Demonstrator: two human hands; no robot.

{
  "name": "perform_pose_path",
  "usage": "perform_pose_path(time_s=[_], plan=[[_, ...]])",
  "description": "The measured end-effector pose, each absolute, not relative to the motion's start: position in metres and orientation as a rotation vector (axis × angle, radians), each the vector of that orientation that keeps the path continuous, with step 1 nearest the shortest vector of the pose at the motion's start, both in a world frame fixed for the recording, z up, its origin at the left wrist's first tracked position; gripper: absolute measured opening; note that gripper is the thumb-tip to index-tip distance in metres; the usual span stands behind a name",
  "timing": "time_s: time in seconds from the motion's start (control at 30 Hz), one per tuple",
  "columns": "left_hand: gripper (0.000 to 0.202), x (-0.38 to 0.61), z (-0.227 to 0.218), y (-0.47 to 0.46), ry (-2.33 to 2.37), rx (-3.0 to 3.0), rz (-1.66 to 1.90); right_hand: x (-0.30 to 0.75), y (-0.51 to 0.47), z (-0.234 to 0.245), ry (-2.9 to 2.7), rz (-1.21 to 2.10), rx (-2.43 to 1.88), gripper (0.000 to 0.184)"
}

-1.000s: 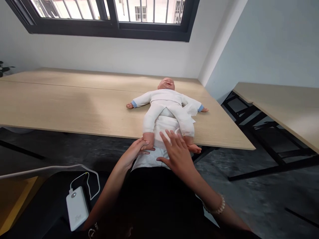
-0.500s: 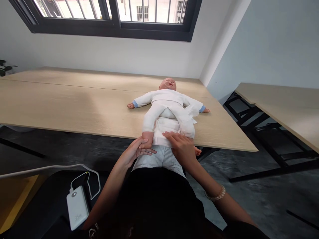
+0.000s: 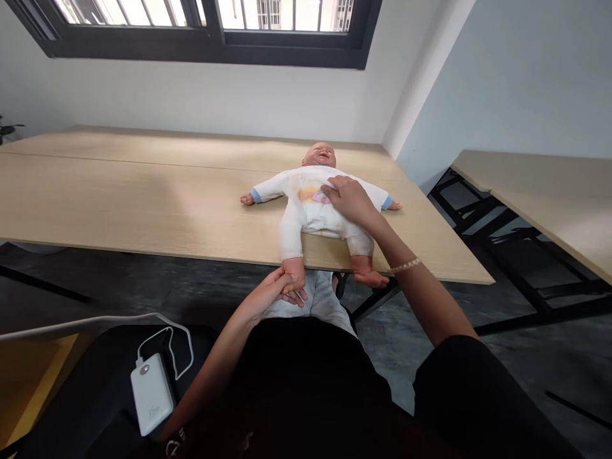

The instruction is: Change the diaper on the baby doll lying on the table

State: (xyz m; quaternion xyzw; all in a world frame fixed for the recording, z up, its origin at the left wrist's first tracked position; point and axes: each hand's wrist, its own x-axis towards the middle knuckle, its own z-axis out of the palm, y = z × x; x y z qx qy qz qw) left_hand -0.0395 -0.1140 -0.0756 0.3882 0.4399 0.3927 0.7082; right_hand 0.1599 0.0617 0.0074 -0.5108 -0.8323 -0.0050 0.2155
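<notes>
A baby doll (image 3: pixel 313 173) lies on its back on the table, head toward the window and feet over the front edge. It wears a white outfit with blue cuffs, and a yellow and pink print shows on its front. My left hand (image 3: pixel 287 287) grips the doll's foot (image 3: pixel 293 269) on the left side, fingers partly around it. Flat on the doll's belly rests my right hand (image 3: pixel 351 201), fingers stretched out, covering part of the print. The doll's other foot (image 3: pixel 370 274) hangs free at the table edge.
The wooden table (image 3: pixel 119 191) stands against the wall under a window (image 3: pixel 210 38). A second table (image 3: pixel 549 191) is at the right. Low at the left, a white power bank (image 3: pixel 152 392) with a cable lies on a dark seat (image 3: pixel 86 389).
My right hand has moved up from between the doll's legs to its belly. The white padded flap no longer hangs over the table edge, and a coloured print now shows on the front.
</notes>
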Motion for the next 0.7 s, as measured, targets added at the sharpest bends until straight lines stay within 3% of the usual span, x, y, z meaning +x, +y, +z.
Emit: perform_pose_path(time_s=[0.17, 0.33, 0.43, 0.57, 0.7], plan=[[0.036, -0.040, -0.081, -0.116, 1.180, 1.154, 0.872, 0.164, 0.086, -0.002, -2.164, 0.353, -1.394, 0.027], [0.037, -0.043, -0.056, -0.119, 1.608, 1.700, 1.225, 0.170, 0.086, -0.006, -2.095, 0.519, -1.299, 0.024], [0.029, -0.033, -0.034, -0.103, 1.286, 2.049, 1.206, 0.171, 0.092, -0.009, -2.085, 0.529, -1.314, 0.028], [0.023, -0.006, -0.026, -0.058, 0.775, 2.407, 0.920, 0.171, 0.102, -0.011, -2.190, 0.376, -1.400, 0.030], [0.024, 0.019, -0.033, -0.010, 0.634, 2.491, 0.708, 0.172, 0.111, -0.007, -2.405, 0.158, -1.459, 0.029]])
